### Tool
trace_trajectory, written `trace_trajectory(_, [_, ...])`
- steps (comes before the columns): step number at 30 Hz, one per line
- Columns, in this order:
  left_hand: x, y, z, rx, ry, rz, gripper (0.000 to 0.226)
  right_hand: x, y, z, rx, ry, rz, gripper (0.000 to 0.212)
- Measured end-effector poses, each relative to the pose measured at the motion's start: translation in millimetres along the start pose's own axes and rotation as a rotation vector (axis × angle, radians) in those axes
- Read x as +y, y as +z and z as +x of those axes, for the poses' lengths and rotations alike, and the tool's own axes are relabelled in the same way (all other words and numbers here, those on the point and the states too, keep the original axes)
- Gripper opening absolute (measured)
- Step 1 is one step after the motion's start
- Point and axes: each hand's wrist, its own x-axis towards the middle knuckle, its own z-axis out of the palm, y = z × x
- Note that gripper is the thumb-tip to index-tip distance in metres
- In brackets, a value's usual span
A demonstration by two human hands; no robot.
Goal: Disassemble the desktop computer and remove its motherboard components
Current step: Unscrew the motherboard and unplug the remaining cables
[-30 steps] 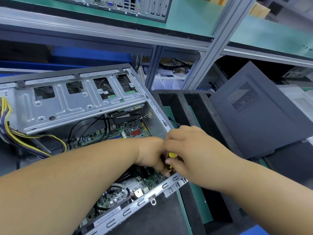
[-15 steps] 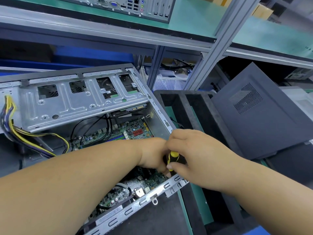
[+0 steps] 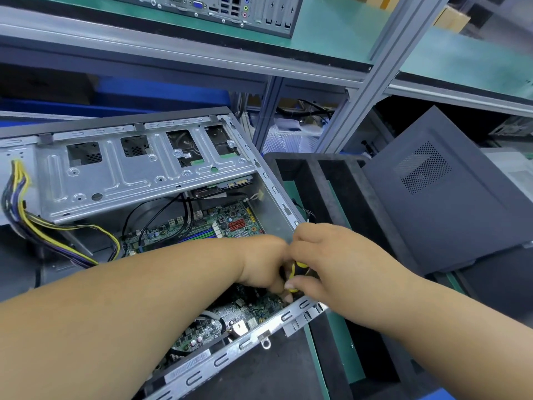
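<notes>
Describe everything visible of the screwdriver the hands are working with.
Only the screwdriver handle shows: black with yellow bands, plastic-looking, roughly upright and tilted, over the motherboard near the case's front right corner. The right hand grips it; the left hand meets it lower down. Shaft and tip are hidden behind fingers.

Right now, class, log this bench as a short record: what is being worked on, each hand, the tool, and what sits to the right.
work piece: open case with motherboard inside
right hand: grips a yellow-and-black screwdriver, tip hidden
left hand: reaches into the case beside the screwdriver; its grip is hidden
cables: yellow and purple bundle at the case's left
to the right: black foam tray, grey side panel leaning over it
shelf above: another computer, ports facing us
</notes>
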Motion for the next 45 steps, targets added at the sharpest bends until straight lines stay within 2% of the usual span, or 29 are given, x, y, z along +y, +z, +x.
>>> trace_trajectory(4, [1.1, 2.6, 0.4, 0.015, -0.027, 0.049, 0.023, 1.6, 3.0, 1.5, -0.028, -0.016, -0.003, 0.017])
trace_trajectory(8, [-5.0, 5.5, -3.2, 0.012, -0.004, 0.22, 0.042, 2.0, 0.1, 2.0, -0.082, -0.042, 0.028, 0.041])
trace_trajectory(10, [-4.4, 8.0, -4.7, -0.005, 0.02, 0.251, 0.035, -0.5, -0.6, 0.2, -0.064, -0.027, 0.043, 0.035])
trace_trajectory(12, [-1.2, 10.0, -4.8, -0.034, 0.028, 0.235, 0.018, -2.0, 1.6, -2.2, -0.068, -0.037, 0.02, 0.026])
trace_trajectory(15, [5.1, 9.4, -5.2, -0.098, 0.082, 0.193, 0.019, -5.5, 4.6, -3.2, -0.115, -0.076, -0.031, 0.016])
trace_trajectory(17, [4.4, 9.2, -3.7, -0.104, 0.076, 0.136, 0.012, -7.4, 4.8, -3.7, -0.138, -0.077, -0.033, 0.014])
trace_trajectory(18, [3.4, 9.1, -2.9, -0.105, 0.067, 0.105, 0.015, -7.6, 4.7, -4.8, -0.144, -0.062, -0.021, 0.013])
trace_trajectory(25, [4.4, 9.5, -1.9, -0.114, -0.003, 0.07, 0.023, -15.5, 5.6, -1.3, -0.045, 0.03, 0.067, 0.033])
trace_trajectory(30, [-2.1, 3.8, -2.4, 0.035, -0.041, 0.137, 0.013, 3.1, -5.9, 1.5, 0.107, 0.106, 0.114, 0.024])
trace_trajectory(33, [-8.5, 6.5, -2.8, 0.022, 0.044, 0.261, 0.027, 8.7, -13.0, -3.6, 0.173, 0.124, 0.139, 0.02])
trace_trajectory(40, [-1.6, 14.5, 0.6, -0.094, 0.089, 0.382, 0.031, 9.6, -9.8, -7.0, 0.149, 0.115, 0.13, 0.02])
trace_trajectory(45, [5.3, 12.0, -1.7, -0.12, 0.127, 0.45, 0.022, 10.5, -3.9, -7.5, 0.128, 0.099, 0.117, 0.021])
